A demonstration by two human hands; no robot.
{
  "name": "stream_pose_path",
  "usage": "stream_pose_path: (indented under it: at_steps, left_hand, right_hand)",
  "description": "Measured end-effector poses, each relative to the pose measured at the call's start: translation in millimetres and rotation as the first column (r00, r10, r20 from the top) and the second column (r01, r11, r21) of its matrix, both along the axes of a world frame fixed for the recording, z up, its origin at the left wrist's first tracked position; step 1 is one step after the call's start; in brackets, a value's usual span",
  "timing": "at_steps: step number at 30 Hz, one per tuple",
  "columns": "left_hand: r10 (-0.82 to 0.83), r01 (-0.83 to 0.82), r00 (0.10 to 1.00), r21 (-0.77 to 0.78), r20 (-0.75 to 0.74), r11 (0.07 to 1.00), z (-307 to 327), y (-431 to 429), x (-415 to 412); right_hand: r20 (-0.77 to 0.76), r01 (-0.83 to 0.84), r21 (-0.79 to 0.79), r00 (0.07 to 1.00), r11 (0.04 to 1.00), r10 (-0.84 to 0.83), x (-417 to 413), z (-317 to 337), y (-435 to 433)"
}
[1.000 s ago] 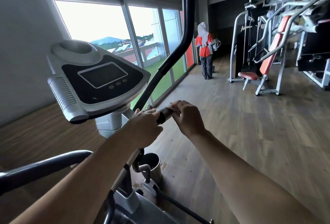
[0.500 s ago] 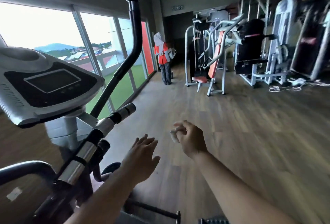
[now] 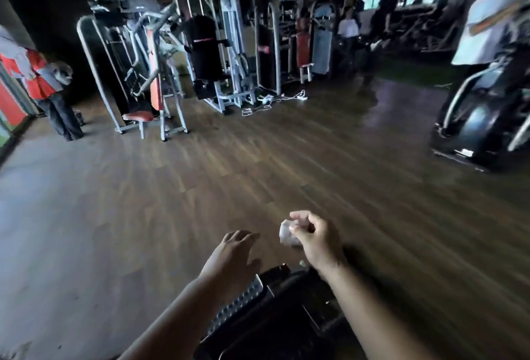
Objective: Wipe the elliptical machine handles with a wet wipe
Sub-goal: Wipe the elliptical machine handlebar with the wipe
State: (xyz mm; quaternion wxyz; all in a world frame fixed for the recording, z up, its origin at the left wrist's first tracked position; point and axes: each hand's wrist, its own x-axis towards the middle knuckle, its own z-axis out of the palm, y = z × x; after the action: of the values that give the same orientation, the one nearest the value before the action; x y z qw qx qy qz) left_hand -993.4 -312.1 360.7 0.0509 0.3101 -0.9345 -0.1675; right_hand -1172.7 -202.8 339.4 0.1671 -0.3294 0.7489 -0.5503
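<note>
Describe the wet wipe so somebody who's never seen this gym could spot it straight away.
Start at the wide wooden floor, then drop toward the bottom edge of the view. There the right hand pinches a small crumpled white wet wipe at its fingertips. It is the only pale wad there; the left hand beside it is open and holds nothing.

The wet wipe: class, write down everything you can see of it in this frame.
The wet wipe is a small, pale, whitish wad, crumpled into a ball, soft-looking. The right hand pinches it in curled fingers, in the air above the wooden floor. The open left hand is beside it, not touching. Blur hides finer detail.
</note>
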Motion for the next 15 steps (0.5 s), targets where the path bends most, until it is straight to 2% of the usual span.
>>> stream_pose_path:
  at_steps: [6,8,11,15]
  left_hand:
    - [-0.238,0.235,0.970,0.058,0.049,0.970,-14,78,-179]
    - [-0.303,0.300,0.952,0.076,0.033,0.951,-22,106,-243]
    - [-0.337,0.332,0.940,0.081,0.049,0.940,-36,144,-342]
    - [-0.366,0.362,0.930,0.106,0.021,0.926,-44,187,-459]
  right_hand:
    - [0.161,0.287,-0.060,0.948,0.956,-0.274,-149,-5,116]
    - [0.164,0.351,-0.071,0.927,0.934,-0.336,-202,-4,152]
    - [0.174,0.389,-0.053,0.910,0.920,-0.376,-284,-3,205]
    - [0.138,0.441,0.045,0.886,0.896,-0.443,-385,-4,255]
